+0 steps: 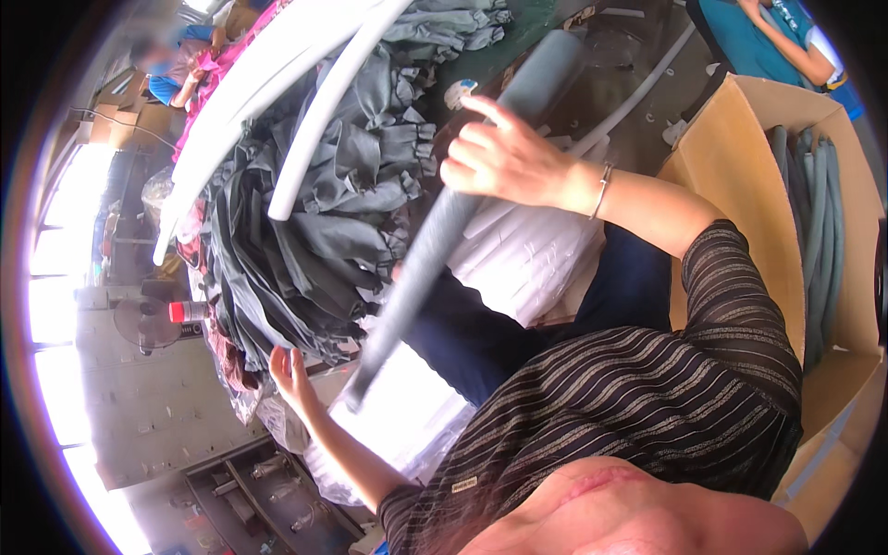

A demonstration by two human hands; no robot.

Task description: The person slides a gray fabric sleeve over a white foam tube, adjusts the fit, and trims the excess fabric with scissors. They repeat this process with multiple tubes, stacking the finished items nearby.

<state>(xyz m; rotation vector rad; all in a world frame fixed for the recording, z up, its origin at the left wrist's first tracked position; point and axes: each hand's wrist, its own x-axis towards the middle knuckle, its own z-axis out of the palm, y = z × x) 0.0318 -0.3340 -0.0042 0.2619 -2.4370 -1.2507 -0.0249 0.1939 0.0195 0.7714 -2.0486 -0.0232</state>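
A long grey fabric-covered tube (429,242) runs slantwise in front of my body, from the upper middle down to the lower left. My right hand (504,157) is closed over its upper part, with the index finger stretched out. At that fingertip is a small white and blue piece (460,93), too small to name. My left hand (292,377) is open and empty, its fingers apart, to the left of the tube's lower end. Just above it lies the edge of a heap of dark grey fabric sleeves with gathered ends (314,240).
White foam tubes (324,111) lie across the heap. To my right, an open cardboard box (740,176) holds several grey tubes (819,213). White plastic wrapping (536,254) lies by my legs. Co-workers sit at the upper left (190,69) and upper right (786,42). A red-capped container (188,312) stands left.
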